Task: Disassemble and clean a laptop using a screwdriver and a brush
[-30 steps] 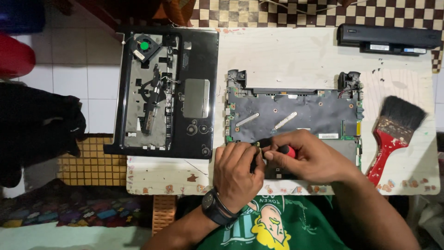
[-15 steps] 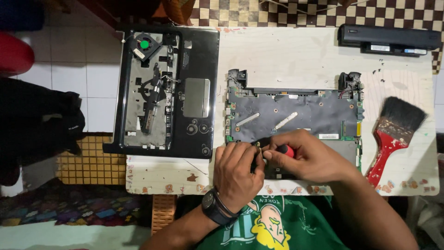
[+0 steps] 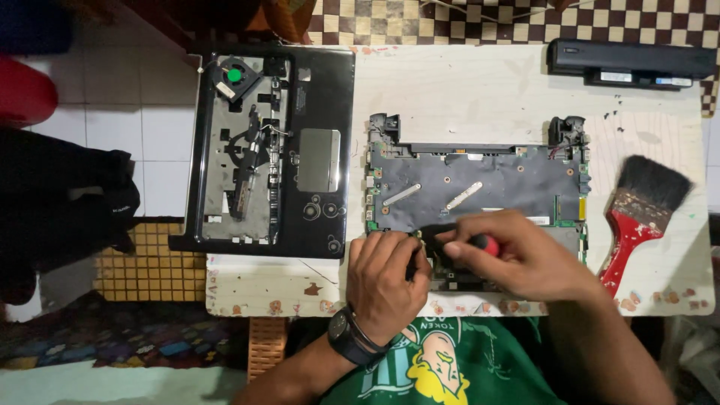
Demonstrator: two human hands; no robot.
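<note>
Right hand (image 3: 525, 259) closed round a screwdriver (image 3: 480, 244) w/ red-and-black handle, tip aimed left onto the near edge of the board (image 3: 480, 184); left hand (image 3: 386, 274), fingers curled, rests on the board's near-left corner just beside the tip, whether it pinches anything cannot be told. Board lies flat on the table (image 3: 465, 90), directly under and beyond both hands. Risks, as judged: tip may slip off a screw head and gouge traces or nick the left fingers, since they sit so close; a freed screw could roll off the near table edge, which runs right under the wrists; pressing down near the board's edge may flex it. Room: little toward the body; beyond the board, bare tabletop is open. Right of the right hand, a brush (image 3: 641, 214) w/ red handle lies near, so an elbow swing could knock it. Left of the left hand, the laptop shell (image 3: 330, 150) overhangs the table's left edge and could tip if bumped. Battery (image 3: 630, 60) lies far beyond, well apart.
</note>
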